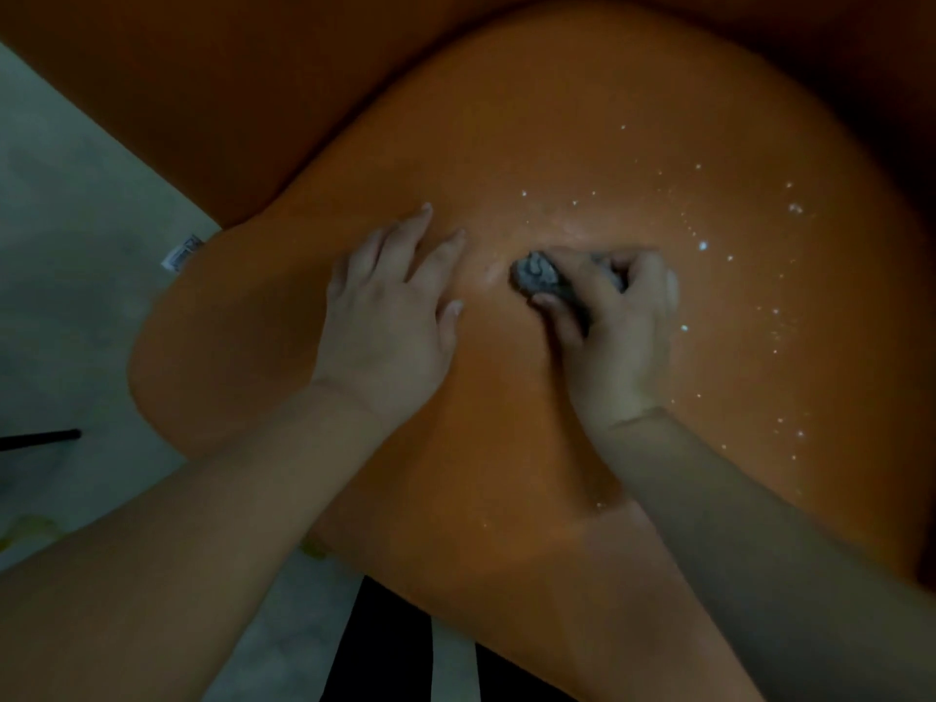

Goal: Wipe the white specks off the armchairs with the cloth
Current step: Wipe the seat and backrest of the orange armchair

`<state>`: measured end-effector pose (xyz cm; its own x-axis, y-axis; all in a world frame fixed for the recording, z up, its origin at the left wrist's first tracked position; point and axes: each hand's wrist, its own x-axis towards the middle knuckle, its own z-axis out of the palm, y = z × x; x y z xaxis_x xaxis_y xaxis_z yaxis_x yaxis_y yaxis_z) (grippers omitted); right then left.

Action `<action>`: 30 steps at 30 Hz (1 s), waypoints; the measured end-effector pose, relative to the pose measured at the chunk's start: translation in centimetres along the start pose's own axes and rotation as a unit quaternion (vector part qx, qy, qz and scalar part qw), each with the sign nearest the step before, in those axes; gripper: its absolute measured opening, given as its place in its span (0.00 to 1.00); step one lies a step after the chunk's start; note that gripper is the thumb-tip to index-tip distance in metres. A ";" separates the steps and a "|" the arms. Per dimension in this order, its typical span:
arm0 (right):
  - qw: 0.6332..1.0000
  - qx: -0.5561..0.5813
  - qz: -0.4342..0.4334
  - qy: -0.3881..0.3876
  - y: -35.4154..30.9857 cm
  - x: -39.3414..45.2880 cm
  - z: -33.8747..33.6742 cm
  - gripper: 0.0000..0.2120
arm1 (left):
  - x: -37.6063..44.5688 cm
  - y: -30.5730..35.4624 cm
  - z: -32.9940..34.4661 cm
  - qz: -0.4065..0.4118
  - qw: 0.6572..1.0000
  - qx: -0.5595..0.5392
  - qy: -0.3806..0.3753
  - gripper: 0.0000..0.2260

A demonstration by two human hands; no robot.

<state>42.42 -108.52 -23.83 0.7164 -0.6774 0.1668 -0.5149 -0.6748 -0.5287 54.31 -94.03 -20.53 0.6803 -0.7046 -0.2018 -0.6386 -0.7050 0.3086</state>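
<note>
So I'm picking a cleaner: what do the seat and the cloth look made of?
Seat: smooth orange leather or vinyl, going by its faint sheen and the white specks sitting on top. Cloth: soft grey fabric, crumpled in the right hand.

One head-worn camera looks steeply down, close above an orange armchair seat and floor.

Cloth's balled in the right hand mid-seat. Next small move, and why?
Probably sweep the right hand with the grey cloth to the right across the orange seat. The white specks lie mostly right of the cloth, while the seat around the flat left hand looks clean.
</note>
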 end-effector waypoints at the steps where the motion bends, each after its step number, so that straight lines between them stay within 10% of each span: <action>1: 1.000 -0.001 0.023 0.006 -0.1 -1.1 -0.3 0.16 | 0.3 0.1 -0.1 -0.004 1.000 -0.001 0.000 0.24; 30: 0.999 -0.018 -0.032 -0.017 -0.8 2.1 0.2 0.14 | 3.9 0.3 -0.9 -0.018 1.000 -0.008 -0.012 0.24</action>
<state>44.40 -109.32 -23.22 0.7636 -0.6227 0.1709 -0.4837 -0.7269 -0.4874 57.10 -96.95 -20.43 0.6940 -0.6803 -0.2359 -0.6076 -0.7291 0.3152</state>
